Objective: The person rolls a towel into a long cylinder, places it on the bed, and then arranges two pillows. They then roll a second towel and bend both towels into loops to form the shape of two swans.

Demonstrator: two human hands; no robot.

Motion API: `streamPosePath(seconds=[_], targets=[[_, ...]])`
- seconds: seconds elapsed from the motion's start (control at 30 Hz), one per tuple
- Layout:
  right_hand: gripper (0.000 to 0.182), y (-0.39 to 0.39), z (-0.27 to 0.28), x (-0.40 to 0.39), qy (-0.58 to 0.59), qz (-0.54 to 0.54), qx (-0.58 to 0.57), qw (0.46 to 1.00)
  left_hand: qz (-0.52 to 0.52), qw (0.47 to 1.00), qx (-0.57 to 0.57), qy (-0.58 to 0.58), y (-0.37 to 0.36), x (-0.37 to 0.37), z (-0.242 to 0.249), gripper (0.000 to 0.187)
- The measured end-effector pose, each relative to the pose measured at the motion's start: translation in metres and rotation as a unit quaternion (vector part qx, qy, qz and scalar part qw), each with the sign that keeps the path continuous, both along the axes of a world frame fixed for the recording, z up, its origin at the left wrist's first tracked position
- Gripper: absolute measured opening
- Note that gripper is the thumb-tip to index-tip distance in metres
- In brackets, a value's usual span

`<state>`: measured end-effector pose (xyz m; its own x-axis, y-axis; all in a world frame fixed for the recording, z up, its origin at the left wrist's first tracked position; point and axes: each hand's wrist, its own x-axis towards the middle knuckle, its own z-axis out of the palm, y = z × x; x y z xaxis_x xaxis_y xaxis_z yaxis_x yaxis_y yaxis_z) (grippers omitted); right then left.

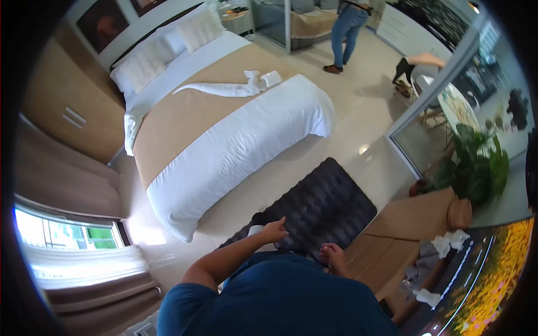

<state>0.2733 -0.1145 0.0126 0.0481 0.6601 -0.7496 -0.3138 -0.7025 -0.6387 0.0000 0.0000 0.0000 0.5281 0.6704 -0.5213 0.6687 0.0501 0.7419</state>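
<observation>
My left hand [273,230] is in front of my body, above the dark fluffy rug [328,207]. Its fingers are loosely stretched forward, and nothing shows in them. To its right, my right hand [334,257] hangs close to my blue shirt [291,297], with its fingers curled in. Whatever it might hold is hidden. Nearest to this hand is the brown wooden cabinet [364,252]. Neither hand touches the bed [246,140], which stands farther ahead to the left.
White towels [224,89] lie folded on the bed's tan runner. Another person in jeans [346,36] stands at the back. A glass partition frame [400,154] and leafy plant [476,168] are on the right, above a lit television screen [499,285]. Curtains [67,173] hang left.
</observation>
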Motion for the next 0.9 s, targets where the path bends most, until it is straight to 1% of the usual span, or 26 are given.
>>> streamPosePath(seconds=[0.07, 0.1, 0.17, 0.2, 0.23, 0.3, 0.33, 0.4, 0.43, 0.47, 0.5, 0.53, 0.6, 0.63, 0.7, 0.73, 0.8, 0.83, 0.9], targets=[[0.017, 0.024, 0.01, 0.032, -0.077, 0.028, 0.045, 0.996, 0.146, 0.986, -0.069, -0.039, -0.016, 0.007, -0.02, 0.081], [0.017, 0.06, 0.007, -0.052, -0.059, 0.039, 0.044, 0.996, 0.159, 0.985, -0.069, -0.023, 0.003, -0.09, -0.008, 0.081], [0.016, 0.104, 0.005, -0.068, -0.071, 0.026, 0.051, 0.996, 0.228, 0.964, -0.128, -0.051, 0.019, -0.125, -0.005, 0.078], [0.016, 0.122, 0.008, -0.08, -0.094, 0.034, 0.046, 0.994, 0.258, 0.954, -0.137, -0.062, 0.024, -0.143, -0.015, 0.077], [0.016, 0.136, 0.008, -0.096, -0.1, 0.044, 0.043, 0.993, 0.266, 0.951, -0.142, -0.069, 0.026, -0.161, -0.015, 0.077], [0.017, 0.16, 0.001, -0.13, -0.096, 0.108, 0.059, 0.988, 0.326, 0.935, -0.108, -0.086, 0.033, -0.198, -0.014, 0.078], [0.017, 0.176, -0.005, -0.149, -0.099, 0.113, 0.061, 0.987, 0.33, 0.933, -0.107, -0.09, 0.041, -0.218, -0.013, 0.078], [0.019, 0.201, -0.014, -0.186, -0.125, 0.239, 0.125, 0.955, 0.423, 0.892, -0.117, -0.106, 0.049, -0.253, -0.011, 0.077], [0.019, 0.215, -0.005, -0.206, -0.127, 0.24, 0.125, 0.954, 0.424, 0.891, -0.117, -0.109, 0.054, -0.27, -0.013, 0.077], [0.019, 0.227, 0.003, -0.222, -0.199, 0.302, 0.212, 0.908, 0.463, 0.87, -0.117, -0.124, 0.056, -0.282, -0.017, 0.077], [0.019, 0.241, 0.01, -0.234, -0.266, 0.359, 0.293, 0.845, 0.5, 0.846, -0.118, -0.139, 0.057, -0.291, -0.021, 0.077], [0.019, 0.268, 0.011, -0.243, -0.274, 0.366, 0.284, 0.843, 0.501, 0.843, -0.13, -0.147, 0.065, -0.301, -0.027, 0.077], [0.018, 0.314, 0.011, -0.257, -0.294, 0.425, 0.309, 0.798, 0.589, 0.774, -0.154, -0.173, 0.066, -0.311, -0.027, 0.075], [0.018, 0.334, 0.01, -0.263, -0.292, 0.432, 0.308, 0.796, 0.595, 0.769, -0.157, -0.173, 0.067, -0.312, -0.027, 0.075], [0.018, 0.379, 0.01, -0.276, -0.308, 0.418, 0.318, 0.793, 0.631, 0.73, -0.193, -0.177, 0.074, -0.311, -0.028, 0.075], [0.018, 0.406, 0.006, -0.282, -0.306, 0.421, 0.319, 0.792, 0.634, 0.728, -0.192, -0.177, 0.079, -0.309, -0.03, 0.075], [0.016, 0.463, -0.001, -0.293, -0.325, 0.436, 0.38, 0.749, 0.672, 0.677, -0.247, -0.174, 0.09, -0.304, -0.034, 0.075], [0.016, 0.493, -0.003, -0.302, -0.32, 0.441, 0.381, 0.747, 0.677, 0.672, -0.246, -0.173, 0.1, -0.301, -0.038, 0.075], [0.013, 0.559, -0.006, -0.325, -0.308, 0.411, 0.452, 0.729, 0.686, 0.648, -0.281, -0.176, 0.125, -0.296, -0.044, 0.074]])
